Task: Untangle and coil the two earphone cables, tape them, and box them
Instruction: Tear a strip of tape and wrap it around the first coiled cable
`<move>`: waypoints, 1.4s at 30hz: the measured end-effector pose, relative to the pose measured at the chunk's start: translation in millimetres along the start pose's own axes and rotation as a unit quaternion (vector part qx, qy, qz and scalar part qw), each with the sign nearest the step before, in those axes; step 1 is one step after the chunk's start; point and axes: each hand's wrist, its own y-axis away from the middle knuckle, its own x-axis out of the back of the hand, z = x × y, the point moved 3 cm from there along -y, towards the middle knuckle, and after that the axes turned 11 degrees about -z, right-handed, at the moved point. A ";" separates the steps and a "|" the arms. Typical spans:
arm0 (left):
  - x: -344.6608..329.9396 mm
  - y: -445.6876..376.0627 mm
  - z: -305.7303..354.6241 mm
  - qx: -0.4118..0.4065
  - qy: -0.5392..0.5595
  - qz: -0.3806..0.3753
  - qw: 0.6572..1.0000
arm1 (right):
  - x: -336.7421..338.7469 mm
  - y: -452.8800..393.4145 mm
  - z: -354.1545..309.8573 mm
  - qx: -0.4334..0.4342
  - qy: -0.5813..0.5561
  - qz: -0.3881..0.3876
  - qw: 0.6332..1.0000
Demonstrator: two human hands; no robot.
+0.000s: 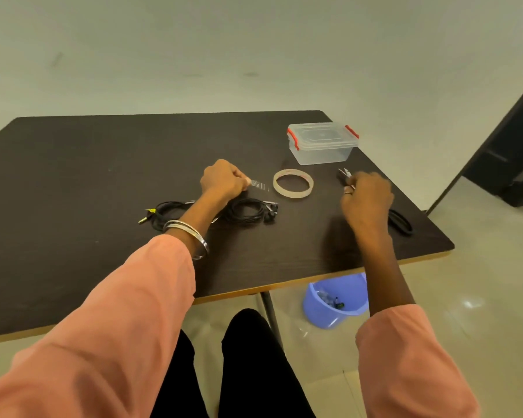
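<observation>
Now taping: left hand (222,179) fingers pinch a tape strip (258,185); right hand (366,197) closed on cutters (344,175); next, wrap coiled cable (248,210).

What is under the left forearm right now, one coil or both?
Two black coiled earphone cables lie on the table; the left hand's forearm crosses over them. One coil shows on each side. Where they run beneath the wrist is covered, so I cannot tell whether they touch.

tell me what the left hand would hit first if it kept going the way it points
Likely the tape roll: the left hand holds a clear tape strip out toward it. Depth is unclear.
</observation>
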 end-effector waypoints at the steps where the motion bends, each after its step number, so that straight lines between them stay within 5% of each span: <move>1: -0.6 1.2 0.4 0.001 0.006 0.003 1.000 | 3.0 4.8 7.1 -0.041 0.028 -0.003 0.999; 7: -5.1 5.1 -1.4 0.011 0.048 0.006 0.999 | -4.1 19.7 36.5 -0.159 0.107 -0.110 0.975; 13: 0.6 6.2 -5.2 0.008 0.061 0.020 0.998 | 5.7 17.4 32.5 -0.123 0.136 -0.129 0.975; 21: 5.2 10.7 -3.7 -0.049 0.003 0.058 0.997 | 37.8 23.3 6.9 -0.067 0.009 -0.154 0.986; 28: 7.2 11.4 -3.0 -0.092 0.015 0.056 0.994 | 72.3 42.0 -31.4 0.089 -0.011 -0.214 0.973; 33: 6.0 14.2 -1.1 -0.120 0.009 0.051 0.991 | 69.0 41.5 -52.3 0.194 0.080 -0.258 0.943; 42: 4.6 13.9 -4.4 -0.121 0.018 0.039 0.992 | 63.5 26.6 -77.9 0.281 0.270 -0.159 0.907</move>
